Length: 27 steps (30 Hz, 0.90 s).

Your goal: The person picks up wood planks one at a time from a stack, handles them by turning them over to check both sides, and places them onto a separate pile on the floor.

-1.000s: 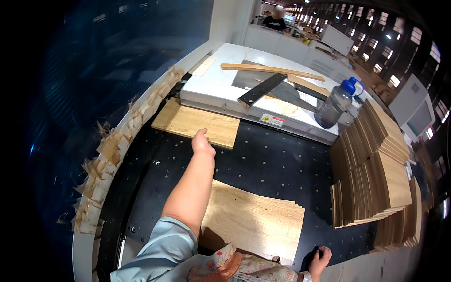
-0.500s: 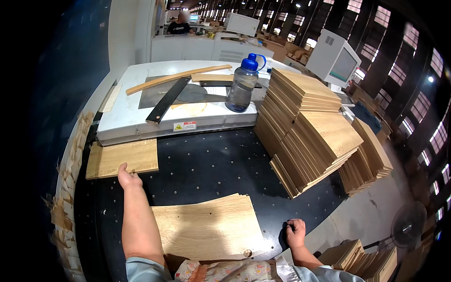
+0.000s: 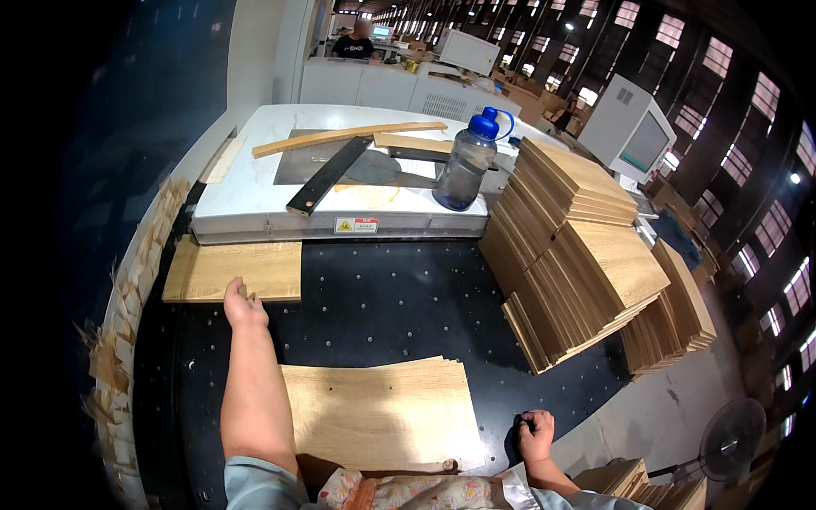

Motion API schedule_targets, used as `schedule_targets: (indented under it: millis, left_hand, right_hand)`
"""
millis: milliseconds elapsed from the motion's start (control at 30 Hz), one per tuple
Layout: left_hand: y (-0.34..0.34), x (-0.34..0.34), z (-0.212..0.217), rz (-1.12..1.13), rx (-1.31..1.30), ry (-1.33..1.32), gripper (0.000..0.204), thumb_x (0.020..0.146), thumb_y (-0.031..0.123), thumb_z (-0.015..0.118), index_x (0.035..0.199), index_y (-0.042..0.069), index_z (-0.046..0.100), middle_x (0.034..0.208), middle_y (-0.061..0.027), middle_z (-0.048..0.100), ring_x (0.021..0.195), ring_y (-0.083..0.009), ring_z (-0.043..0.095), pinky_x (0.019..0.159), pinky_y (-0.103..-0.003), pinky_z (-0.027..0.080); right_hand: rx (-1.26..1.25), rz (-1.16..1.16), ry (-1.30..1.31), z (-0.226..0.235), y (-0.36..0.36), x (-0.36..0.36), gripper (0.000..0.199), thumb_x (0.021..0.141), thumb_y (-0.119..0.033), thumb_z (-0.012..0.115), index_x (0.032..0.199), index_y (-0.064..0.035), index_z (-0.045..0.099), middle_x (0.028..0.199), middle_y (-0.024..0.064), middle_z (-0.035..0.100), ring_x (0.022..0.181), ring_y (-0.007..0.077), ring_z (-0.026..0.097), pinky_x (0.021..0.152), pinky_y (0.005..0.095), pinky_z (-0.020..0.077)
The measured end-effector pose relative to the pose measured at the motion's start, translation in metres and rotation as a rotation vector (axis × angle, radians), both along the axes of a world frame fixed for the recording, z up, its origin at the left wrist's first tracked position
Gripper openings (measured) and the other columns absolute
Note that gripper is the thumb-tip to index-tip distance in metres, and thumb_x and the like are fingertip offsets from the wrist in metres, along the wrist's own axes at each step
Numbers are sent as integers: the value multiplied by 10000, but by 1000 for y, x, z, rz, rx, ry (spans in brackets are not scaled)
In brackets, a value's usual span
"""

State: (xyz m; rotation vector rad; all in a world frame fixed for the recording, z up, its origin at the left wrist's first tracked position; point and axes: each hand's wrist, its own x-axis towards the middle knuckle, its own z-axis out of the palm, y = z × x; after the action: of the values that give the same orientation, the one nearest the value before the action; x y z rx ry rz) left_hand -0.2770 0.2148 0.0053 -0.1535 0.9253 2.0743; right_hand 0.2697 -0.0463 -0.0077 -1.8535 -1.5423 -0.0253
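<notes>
My left hand point(image 3: 246, 308) reaches forward to the near edge of a light wooden board point(image 3: 231, 268) lying flat at the left, against the front of the white machine bed. One finger lies over the board's edge and the others are curled there. In front of me lies a small pile of larger wooden panels point(image 3: 387, 412), with small holes in the top one. My right hand point(image 3: 536, 435) is closed in a fist at the right, beside these panels on the black table point(image 3: 382, 314). A dark patch lies at its fingers; whether it holds something is hidden.
Tall stacks of wooden boards point(image 3: 586, 255) stand at the right. A blue-capped water bottle point(image 3: 466, 170), a black metal bar point(image 3: 331, 176) and wood strips point(image 3: 348, 136) lie or stand on the white bed point(image 3: 255, 191). A fan point(image 3: 729, 444) stands lower right; a person point(image 3: 354, 44) sits far back.
The view has shifted a little, moving the scene to the right. My left hand and the wooden board have gone slightly forward, toward the white bed. My right hand stays closed in place.
</notes>
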Motion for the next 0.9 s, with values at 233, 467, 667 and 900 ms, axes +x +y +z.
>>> schedule_targets:
  millis: [233,467,667,900]
  left_hand:
    - [2,-2,-7,-45,30,0,572,777,226,622,1276,21,430,1380,-102,356,1322,-260,248,1120,-402,82]
    - [1,-3,8,-135,-93,147,694,778,286,599,1357,19,327,1425,-121,311,1325,-221,263,1116,-383,97]
    - [-51,-13,70,-322,-208,571,150,805,225,584,906,115,573,780,22,484,693,-84,447,821,-259,378]
    - [-216,-24,44,-663,-509,1234,578,816,182,644,1282,-79,422,1161,-167,578,1079,-237,541,922,-346,426]
  right_hand:
    - [15,-25,16,3,-2,-2,120,660,-50,629,775,-86,625,865,65,606,885,271,542,806,378,413]
    - [52,-42,92,6,-2,-7,103,677,-76,640,778,-96,632,849,60,623,900,266,558,816,378,414]
    - [26,-14,374,-10,8,8,190,769,-155,652,930,-55,659,918,95,650,898,243,592,820,345,456]
    - [-423,344,559,55,30,-63,617,851,-372,597,1279,44,441,1113,229,604,1031,300,600,900,326,446]
